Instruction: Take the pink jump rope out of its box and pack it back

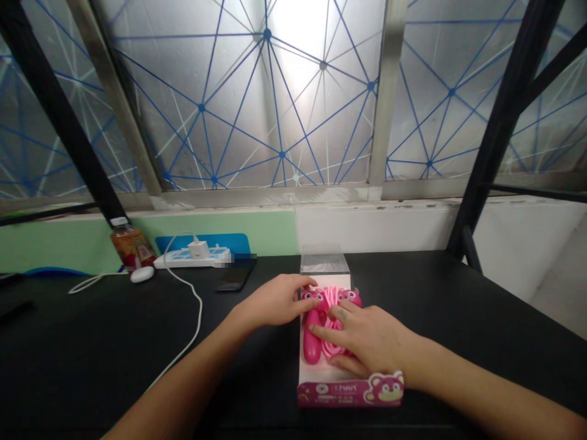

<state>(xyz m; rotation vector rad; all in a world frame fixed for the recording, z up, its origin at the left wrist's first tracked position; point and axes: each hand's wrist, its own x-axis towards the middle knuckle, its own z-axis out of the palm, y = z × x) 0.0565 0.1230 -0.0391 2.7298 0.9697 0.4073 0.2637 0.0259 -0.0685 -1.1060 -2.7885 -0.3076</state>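
Note:
A pink skipping rope with bear-head handles (313, 333) lies in an open pink-and-white card tray (348, 392) on the black table. My left hand (275, 301) rests at the tray's upper left corner, fingers curled against the top of one handle. My right hand (367, 339) lies flat over the coiled pink cord and the second handle (351, 297), fingers stretched out. A clear plastic cover (323, 263) stands just behind the tray.
At the back left are a white power strip with a plug (192, 255), a white cable (192, 305), a dark phone (235, 276), a white earbud case (142, 274) and a bottle (131, 244). Black frame posts (495, 134) rise at the right and left.

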